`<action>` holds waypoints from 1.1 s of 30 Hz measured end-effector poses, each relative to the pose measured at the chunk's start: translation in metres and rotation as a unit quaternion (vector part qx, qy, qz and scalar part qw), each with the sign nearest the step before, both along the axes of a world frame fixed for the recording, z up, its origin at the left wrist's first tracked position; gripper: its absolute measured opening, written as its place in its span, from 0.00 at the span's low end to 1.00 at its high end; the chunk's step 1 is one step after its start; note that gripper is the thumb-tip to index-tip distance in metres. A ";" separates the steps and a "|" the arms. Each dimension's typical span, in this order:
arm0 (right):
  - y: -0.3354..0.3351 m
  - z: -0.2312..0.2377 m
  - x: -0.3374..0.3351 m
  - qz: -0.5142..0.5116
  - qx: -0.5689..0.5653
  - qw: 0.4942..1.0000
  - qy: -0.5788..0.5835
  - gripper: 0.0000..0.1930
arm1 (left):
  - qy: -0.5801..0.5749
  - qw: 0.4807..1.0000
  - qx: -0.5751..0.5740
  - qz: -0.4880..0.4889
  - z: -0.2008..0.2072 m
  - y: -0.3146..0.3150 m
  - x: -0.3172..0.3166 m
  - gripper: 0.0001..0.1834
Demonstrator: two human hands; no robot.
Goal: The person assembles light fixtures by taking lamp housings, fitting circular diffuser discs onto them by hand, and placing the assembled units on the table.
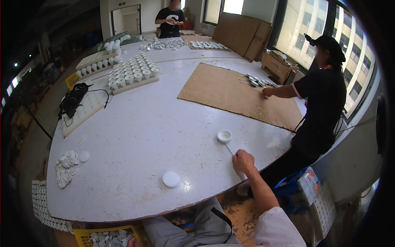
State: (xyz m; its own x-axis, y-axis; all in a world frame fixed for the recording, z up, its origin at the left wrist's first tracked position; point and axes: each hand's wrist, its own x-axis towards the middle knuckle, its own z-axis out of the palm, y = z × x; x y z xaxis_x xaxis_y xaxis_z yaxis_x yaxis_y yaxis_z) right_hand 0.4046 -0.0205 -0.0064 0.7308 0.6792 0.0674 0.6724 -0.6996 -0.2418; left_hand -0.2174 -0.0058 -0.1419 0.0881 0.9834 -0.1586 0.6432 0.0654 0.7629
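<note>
My right hand is closed around a thin pale stick above the table's near right part. The far end of the stick meets a small round white dish, whose inside looks pale. To the left, a round white disc-shaped piece lies near the table's front edge. At the lower edge of the picture, my left hand is at the right side of a yellow plastic basket with several small white pieces in it. Most of that hand is cut off, so its fingers cannot be made out.
White cup-shaped parts stand in a tray at the back left, near a black cable bundle. A crumpled cloth lies left. On the right, a co-worker reaches over a cardboard sheet; another person stands behind.
</note>
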 end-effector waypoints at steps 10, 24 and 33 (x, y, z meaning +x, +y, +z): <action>-0.105 -0.001 -0.113 0.094 0.086 0.984 0.122 0.09 | -0.263 0.899 -0.090 -0.337 0.057 -0.012 0.184 0.26; -0.141 -0.043 -0.203 0.152 0.130 0.771 0.605 0.06 | -0.420 0.851 -0.277 -0.149 0.103 -0.015 0.275 0.44; -0.096 -0.032 -0.221 0.342 0.058 0.807 0.478 0.08 | -0.422 0.895 -0.067 -0.130 0.104 -0.009 0.246 0.44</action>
